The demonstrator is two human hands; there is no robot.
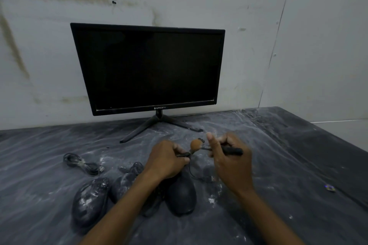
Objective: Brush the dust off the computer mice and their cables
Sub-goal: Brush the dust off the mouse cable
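Note:
Three black mice lie on the dusty dark table: a very dusty one (89, 201) at the left, a second (123, 183) partly behind my left forearm, and a cleaner one (182, 195) in the middle. My left hand (165, 160) pinches the middle mouse's thin cable (191, 171) and holds it up. My right hand (229, 157) grips a black-handled brush (233, 151). Its brown bristle head (196, 143) touches the cable just beyond my left fingers. A coiled cable (81, 163) rests to the left.
A black monitor (149, 67) on a splayed stand (159, 123) stands against the wall behind my hands. The table's plastic-covered top (278, 155) carries white dust. A small object (329, 187) lies at the right, near the table's right edge.

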